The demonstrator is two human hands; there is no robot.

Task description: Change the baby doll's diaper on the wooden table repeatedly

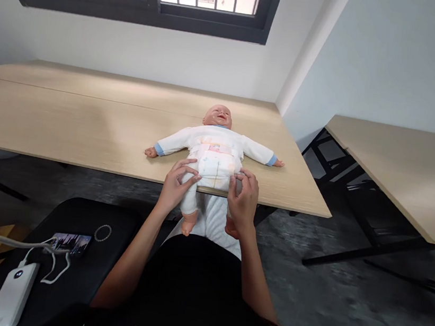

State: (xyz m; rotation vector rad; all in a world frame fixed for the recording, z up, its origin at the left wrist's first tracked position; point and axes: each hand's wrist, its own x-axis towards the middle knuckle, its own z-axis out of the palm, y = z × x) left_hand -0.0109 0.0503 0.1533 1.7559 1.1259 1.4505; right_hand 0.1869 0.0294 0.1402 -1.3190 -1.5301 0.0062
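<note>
A baby doll point(215, 146) in a white outfit with blue cuffs lies face up on the wooden table point(86, 124), arms spread, legs hanging over the near edge. It wears a white diaper point(215, 165). My left hand point(176, 183) pinches the diaper's left side at the doll's hip. My right hand point(242, 198) pinches the diaper's right side at the other hip. Both hands have fingers curled onto the diaper's edges. The doll's bare foot point(187, 226) dangles between my forearms.
A black stool or seat point(85, 220) at lower left holds a phone point(70, 243), a white power bank point(14, 291) with a white cable, and a small ring-shaped bracelet point(103, 233). A second wooden table point(409, 167) stands to the right. A window is above.
</note>
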